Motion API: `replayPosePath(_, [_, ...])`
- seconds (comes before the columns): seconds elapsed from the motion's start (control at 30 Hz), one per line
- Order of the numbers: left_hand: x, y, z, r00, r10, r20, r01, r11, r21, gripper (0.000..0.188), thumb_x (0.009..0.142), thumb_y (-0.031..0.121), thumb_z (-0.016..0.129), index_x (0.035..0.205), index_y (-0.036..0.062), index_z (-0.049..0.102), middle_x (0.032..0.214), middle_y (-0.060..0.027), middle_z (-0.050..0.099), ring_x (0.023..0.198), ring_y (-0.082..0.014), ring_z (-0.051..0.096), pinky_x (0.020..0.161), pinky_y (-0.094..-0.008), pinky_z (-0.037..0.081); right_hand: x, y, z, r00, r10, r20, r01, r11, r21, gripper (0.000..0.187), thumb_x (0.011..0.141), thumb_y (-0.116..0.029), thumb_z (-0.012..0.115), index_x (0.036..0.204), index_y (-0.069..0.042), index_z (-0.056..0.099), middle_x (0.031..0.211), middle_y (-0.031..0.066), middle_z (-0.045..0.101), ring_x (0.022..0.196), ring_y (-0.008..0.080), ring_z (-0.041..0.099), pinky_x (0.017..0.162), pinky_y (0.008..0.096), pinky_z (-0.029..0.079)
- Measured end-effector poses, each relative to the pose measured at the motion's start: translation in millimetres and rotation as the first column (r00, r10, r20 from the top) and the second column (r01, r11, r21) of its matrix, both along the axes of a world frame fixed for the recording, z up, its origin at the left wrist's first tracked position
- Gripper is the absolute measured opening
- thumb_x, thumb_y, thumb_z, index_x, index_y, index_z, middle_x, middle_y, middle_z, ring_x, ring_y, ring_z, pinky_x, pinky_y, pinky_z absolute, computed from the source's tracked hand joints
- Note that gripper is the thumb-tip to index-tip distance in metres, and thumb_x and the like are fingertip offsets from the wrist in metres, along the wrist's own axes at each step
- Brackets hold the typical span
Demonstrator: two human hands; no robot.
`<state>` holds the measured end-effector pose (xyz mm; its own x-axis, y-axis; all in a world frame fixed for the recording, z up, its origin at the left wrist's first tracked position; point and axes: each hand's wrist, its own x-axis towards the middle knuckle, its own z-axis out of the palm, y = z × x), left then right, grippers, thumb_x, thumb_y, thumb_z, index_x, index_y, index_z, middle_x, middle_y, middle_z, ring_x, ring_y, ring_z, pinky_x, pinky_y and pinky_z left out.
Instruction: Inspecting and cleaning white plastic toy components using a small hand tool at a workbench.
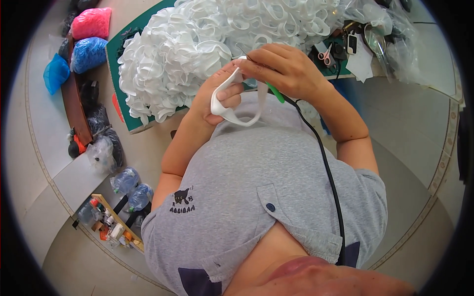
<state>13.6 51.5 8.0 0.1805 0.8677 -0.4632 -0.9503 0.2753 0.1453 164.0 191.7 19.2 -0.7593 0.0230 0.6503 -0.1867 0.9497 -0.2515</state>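
Observation:
My left hand (221,92) is closed around a white fabric strap (256,111), curved into a loop that hangs below the fingers. Beside it, my right hand (289,69) is closed with its fingertips at the strap's upper end. A slim tool with a green handle (276,92) passes under that right hand. A thin metal tip (240,48) shows past its fingers; whether it belongs to the green tool I cannot tell. Just beyond both hands lies a large heap of similar white straps (182,54), many looped and tangled.
Under the heap is a green-topped table (114,74). Pink-handled scissors (324,55), a sheet of white paper (360,63) and clear plastic bags (402,54) lie at the right. Pink (91,23) and blue bags (89,54) stand left. A black cable (326,163) runs down my shirt.

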Motion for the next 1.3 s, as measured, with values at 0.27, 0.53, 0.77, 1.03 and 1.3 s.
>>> replayPosePath(0.27, [-6.3, -7.2, -22.9, 0.917, -0.009, 0.4, 0.037, 0.997, -0.062, 0.021, 0.101, 0.017, 0.037, 0.106, -0.0005, 0.047, 0.088, -0.009, 0.056, 0.043, -0.0053, 0.046, 0.032, -0.0194, 0.033, -4.6, 0.3, 0.3, 0.971, 0.158, 0.18, -0.188, 0.968, 0.168, 0.034, 0.069, -0.012, 0.063, 0.102, 0.0, 0.063, 0.092, 0.0065, 0.055, 0.078, 0.0205, 0.059, 0.065, 0.0308, 0.05])
replayPosePath(0.53, [-8.0, -2.0, -20.8, 0.873, 0.005, 0.489, 0.048, 0.994, -0.095, 0.024, 0.102, 0.016, 0.032, 0.108, -0.0024, 0.047, 0.088, -0.0117, 0.055, 0.046, -0.009, 0.048, 0.035, -0.0218, 0.035, 2.4, 1.7, 2.2, 0.989, 0.133, 0.067, -0.138, 0.987, 0.087, 0.038, 0.067, -0.009, 0.066, 0.104, 0.001, 0.063, 0.09, 0.0071, 0.057, 0.074, 0.0199, 0.06, 0.064, 0.0311, 0.05])
replayPosePath(0.77, [-10.8, 2.3, -23.8, 0.919, 0.007, 0.394, -0.011, 1.0, 0.008, 0.03, 0.1, 0.008, 0.032, 0.123, -0.0085, 0.039, 0.103, -0.0176, 0.05, 0.046, -0.0082, 0.046, 0.037, -0.0205, 0.035, 35.8, -2.6, 18.9, 0.999, 0.052, 0.002, -0.051, 0.991, -0.122, 0.04, 0.061, 0.001, 0.073, 0.101, -0.001, 0.066, 0.085, 0.0085, 0.058, 0.066, 0.0202, 0.059, 0.057, 0.0286, 0.049])
replayPosePath(1.03, [-4.3, 6.0, -20.4, 0.875, -0.116, 0.471, 0.132, 0.991, -0.001, 0.027, 0.102, 0.015, 0.031, 0.11, -0.0069, 0.044, 0.094, -0.0144, 0.052, 0.047, -0.0096, 0.049, 0.035, -0.022, 0.038, 10.0, -4.7, 4.2, 0.996, 0.03, 0.079, -0.022, 0.994, -0.102, 0.039, 0.065, -0.007, 0.072, 0.103, -0.004, 0.064, 0.087, 0.0067, 0.059, 0.073, 0.0209, 0.06, 0.062, 0.0308, 0.05])
replayPosePath(1.3, [-0.1, 4.8, -9.9, 0.888, -0.145, 0.437, 0.193, 0.979, -0.068, 0.019, 0.099, 0.011, 0.031, 0.095, -0.0003, 0.045, 0.08, -0.0088, 0.051, 0.046, -0.0083, 0.048, 0.037, -0.0219, 0.034, 2.8, -3.2, 0.3, 0.978, 0.144, 0.147, -0.153, 0.987, 0.048, 0.035, 0.07, -0.012, 0.063, 0.104, -0.002, 0.061, 0.09, 0.0068, 0.056, 0.077, 0.0209, 0.06, 0.066, 0.0319, 0.051])
